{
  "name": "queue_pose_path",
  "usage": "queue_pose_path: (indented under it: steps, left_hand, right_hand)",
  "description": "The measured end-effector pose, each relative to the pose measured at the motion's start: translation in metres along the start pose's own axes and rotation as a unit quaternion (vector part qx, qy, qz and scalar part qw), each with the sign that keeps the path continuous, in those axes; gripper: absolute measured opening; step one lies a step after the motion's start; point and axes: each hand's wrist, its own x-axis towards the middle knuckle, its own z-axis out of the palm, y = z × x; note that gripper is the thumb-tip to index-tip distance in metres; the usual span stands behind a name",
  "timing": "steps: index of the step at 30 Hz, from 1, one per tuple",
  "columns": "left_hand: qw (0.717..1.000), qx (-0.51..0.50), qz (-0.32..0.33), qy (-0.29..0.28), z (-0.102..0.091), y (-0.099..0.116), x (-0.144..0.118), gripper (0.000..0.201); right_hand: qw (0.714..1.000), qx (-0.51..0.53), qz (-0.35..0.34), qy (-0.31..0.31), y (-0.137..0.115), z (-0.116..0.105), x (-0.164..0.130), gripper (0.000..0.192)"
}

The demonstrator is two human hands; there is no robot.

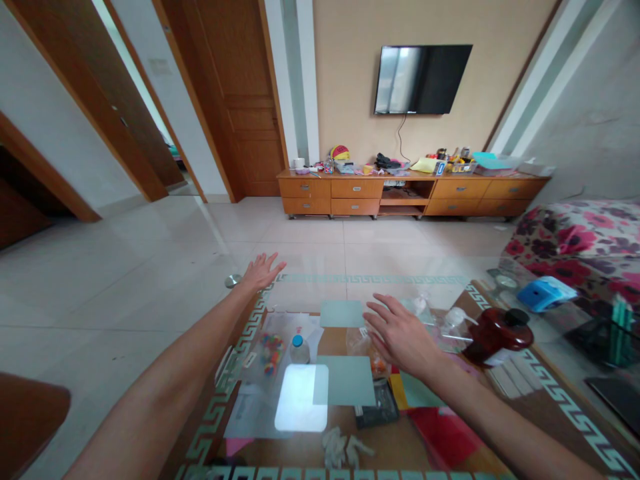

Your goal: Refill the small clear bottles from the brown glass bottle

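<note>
We see both hands open and holding nothing: our left hand [263,272], fingers spread, by the worktop's [221,402] far left corner; our right hand [400,333] partly hiding a clear bag [357,341] with orange contents. Whether the bag lies on or under the glass, we cannot tell. Our forearms are cut off below. Pale floor [195,243] stretches past the left and far edges.

A home living room, shown by the wall-mounted television [424,80] and floral-covered sofa [590,233].
</note>
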Motion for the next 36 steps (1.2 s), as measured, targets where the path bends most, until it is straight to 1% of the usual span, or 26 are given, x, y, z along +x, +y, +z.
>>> queue_pose_path:
  steps: [2, 5, 6, 8, 10, 12, 14, 16, 18, 22, 25, 28, 32, 36]
  left_hand:
    - [0.999, -0.007, 0.034, -0.011, 0.003, 0.008, 0.004, 0.095]
    - [0.995, -0.018, 0.093, -0.03, 0.005, 0.019, 0.006, 0.089]
    - [0.993, -0.022, 0.114, -0.036, 0.005, 0.022, 0.006, 0.087]
    - [0.986, -0.03, 0.159, -0.048, 0.003, 0.03, 0.004, 0.083]
    - [0.977, -0.037, 0.2, -0.061, 0.0, 0.041, -0.001, 0.078]
    - [0.966, -0.049, 0.243, -0.075, -0.002, 0.054, -0.01, 0.074]
    - [0.947, -0.075, 0.299, -0.09, -0.003, 0.067, -0.022, 0.072]
    - [0.925, -0.108, 0.351, -0.1, -0.005, 0.078, -0.036, 0.071]
    - [0.909, -0.135, 0.379, -0.106, -0.007, 0.084, -0.053, 0.071]
    - [0.9, -0.166, 0.385, -0.123, -0.016, 0.082, -0.097, 0.07]
    - [0.89, -0.185, 0.392, -0.139, -0.024, 0.077, -0.138, 0.069]
    - [0.885, -0.198, 0.394, -0.151, -0.032, 0.077, -0.185, 0.071]
    - [0.883, -0.229, 0.38, -0.154, -0.045, 0.09, -0.248, 0.069]
    - [0.893, -0.262, 0.326, -0.164, -0.056, 0.114, -0.314, 0.067]
  right_hand:
    - [0.998, 0.03, 0.05, 0.007, -0.006, 0.028, 0.025, 0.062]
    - [0.984, 0.054, 0.172, -0.004, 0.001, 0.077, 0.073, 0.088]
    - [0.977, 0.068, 0.202, -0.013, 0.006, 0.091, 0.09, 0.092]
    - [0.969, 0.095, 0.225, -0.033, 0.018, 0.113, 0.126, 0.091]
    - [0.969, 0.107, 0.219, -0.052, 0.029, 0.125, 0.158, 0.086]
    - [0.972, 0.111, 0.189, -0.082, 0.034, 0.128, 0.184, 0.078]
    - [0.976, 0.111, 0.151, -0.112, 0.035, 0.126, 0.2, 0.071]
    - [0.979, 0.117, 0.11, -0.122, 0.031, 0.122, 0.204, 0.067]
    - [0.982, 0.133, 0.067, -0.115, 0.025, 0.116, 0.196, 0.066]
    - [0.98, 0.165, -0.002, -0.107, 0.004, 0.098, 0.161, 0.068]
    - [0.977, 0.18, -0.032, -0.11, -0.019, 0.082, 0.128, 0.069]
    - [0.973, 0.198, -0.05, -0.11, -0.045, 0.067, 0.093, 0.07]
    - [0.964, 0.235, -0.073, -0.103, -0.079, 0.05, 0.045, 0.069]
    - [0.959, 0.256, -0.092, -0.08, -0.108, 0.036, 0.0, 0.066]
